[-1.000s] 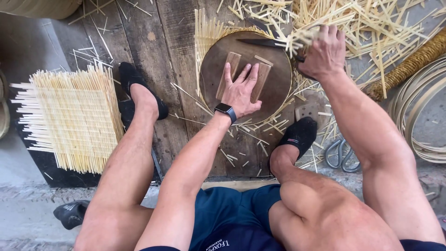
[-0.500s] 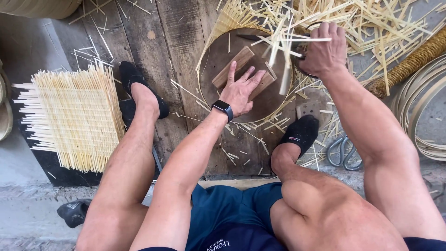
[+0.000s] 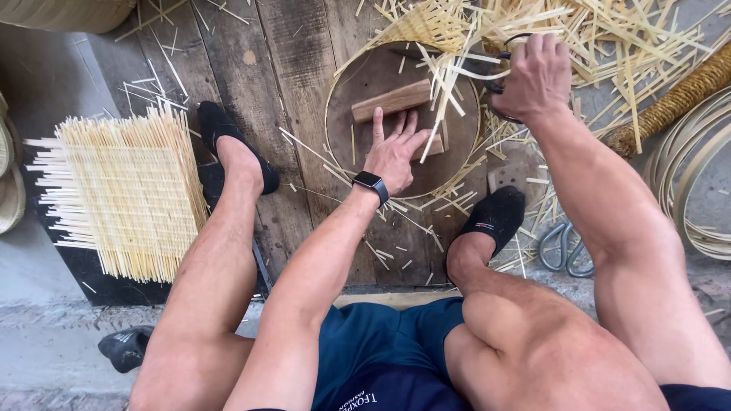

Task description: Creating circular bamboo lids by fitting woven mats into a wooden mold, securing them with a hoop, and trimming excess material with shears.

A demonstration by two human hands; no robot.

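Round board (image 3: 381, 76): lay on the plank floor (image 3: 289, 91), directly under the left hand, ringed by a thin bamboo hoop (image 3: 329, 114).
Left hand (image 3: 396, 148): pressed flat, fingers spread, holding nothing; fingertips touched a wooden block (image 3: 392, 100).
Right hand (image 3: 537, 76): clenched over the board's far right rim on something dark; could not tell what.
Risk: hoop could have sprung loose if the flat palm lifted; loose bamboo strips (image 3: 457, 68) between the hands might have snagged or splintered into skin.
Risk: scissors (image 3: 563, 247) lay near the right foot, an easy thing to kick.
Hidden: second block under the left palm, barely visible.
Cut off: coiled hoops (image 3: 697, 167) right of the right hand; woven mat (image 3: 126, 190) well left.
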